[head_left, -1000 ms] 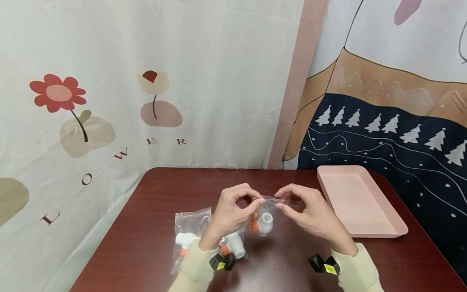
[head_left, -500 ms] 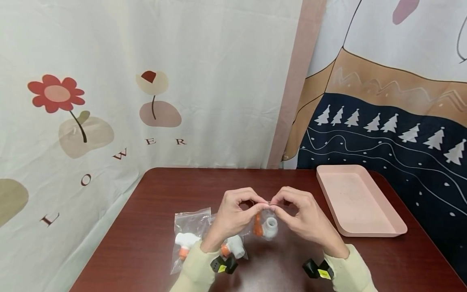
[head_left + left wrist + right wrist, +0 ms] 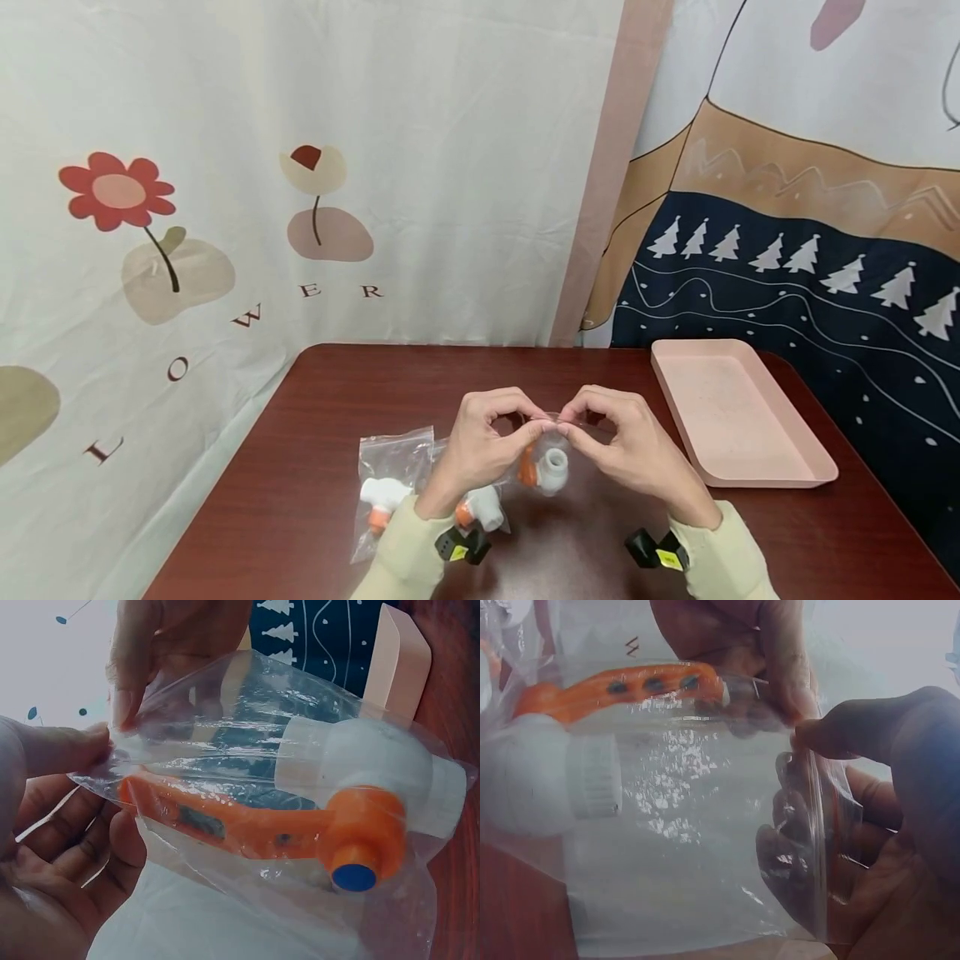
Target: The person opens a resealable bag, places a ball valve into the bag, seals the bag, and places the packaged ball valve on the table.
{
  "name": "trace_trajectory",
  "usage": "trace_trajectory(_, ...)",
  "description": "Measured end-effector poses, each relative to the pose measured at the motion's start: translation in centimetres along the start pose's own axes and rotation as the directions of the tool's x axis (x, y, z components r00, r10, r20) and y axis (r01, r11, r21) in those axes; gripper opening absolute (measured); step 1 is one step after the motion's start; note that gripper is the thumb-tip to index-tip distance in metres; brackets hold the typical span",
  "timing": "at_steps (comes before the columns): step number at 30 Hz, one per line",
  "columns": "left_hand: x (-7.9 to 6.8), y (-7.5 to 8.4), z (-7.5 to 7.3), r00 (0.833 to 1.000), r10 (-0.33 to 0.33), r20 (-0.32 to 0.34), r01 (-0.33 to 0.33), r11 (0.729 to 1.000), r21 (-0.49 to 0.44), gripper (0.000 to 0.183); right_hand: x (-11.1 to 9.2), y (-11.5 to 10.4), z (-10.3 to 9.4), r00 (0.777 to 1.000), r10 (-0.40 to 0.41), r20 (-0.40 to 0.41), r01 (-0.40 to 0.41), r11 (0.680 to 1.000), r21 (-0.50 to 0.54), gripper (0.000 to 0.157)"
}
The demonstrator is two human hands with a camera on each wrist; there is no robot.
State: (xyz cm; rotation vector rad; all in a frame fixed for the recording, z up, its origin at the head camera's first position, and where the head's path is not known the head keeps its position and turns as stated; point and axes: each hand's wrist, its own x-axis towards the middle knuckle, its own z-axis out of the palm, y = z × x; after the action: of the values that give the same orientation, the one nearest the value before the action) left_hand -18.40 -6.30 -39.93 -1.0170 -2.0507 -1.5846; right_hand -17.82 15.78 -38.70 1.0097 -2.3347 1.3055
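A clear zip-lock bag (image 3: 217,742) hangs over the table with a white plastic ball valve (image 3: 375,754) inside. The valve has an orange lever handle (image 3: 277,832) with a blue cap at its hub. My left hand (image 3: 487,442) pinches the bag's top edge between thumb and index finger. Right beside it, my right hand (image 3: 630,442) pinches the same edge, the two sets of fingertips almost meeting. Along the mouth, the zip strip (image 3: 821,847) runs past the right thumb.
Left of the hands, a bagged white and orange valve (image 3: 386,492) lies on the brown table (image 3: 360,383). Another bagged valve (image 3: 486,507) lies next to it, partly covered by the left wrist. A pink tray (image 3: 738,417) stands at the right, and a printed curtain hangs behind.
One second ago the hands were apart along the bag's mouth; they have come together, the right hand moving left. The bagged valve has shifted slightly right. Little has moved since half a second ago.
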Motion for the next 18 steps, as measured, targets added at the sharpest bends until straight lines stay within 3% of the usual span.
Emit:
trace_trajectory(6,-0.16,-0.13,0.09,1.000,-0.011,-0.016,0.011,0.999,-0.035,0.007,-0.01,0.05,-0.09,1.000,-0.003,0.012,0.003,1.000,0.008,0.015)
trace_trajectory(13,-0.32,-0.30,0.54,0.998,-0.055,0.025,0.055,0.998,-0.026,0.005,-0.01,0.18,-0.01,0.998,-0.058,-0.008,0.058,0.998,-0.025,0.017)
trace_trajectory(18,-0.19,-0.40,0.77,1.000,-0.006,0.001,0.006,1.000,-0.008,0.006,-0.05,0.28,-0.08,0.999,-0.051,-0.011,0.051,0.998,-0.028,0.018)
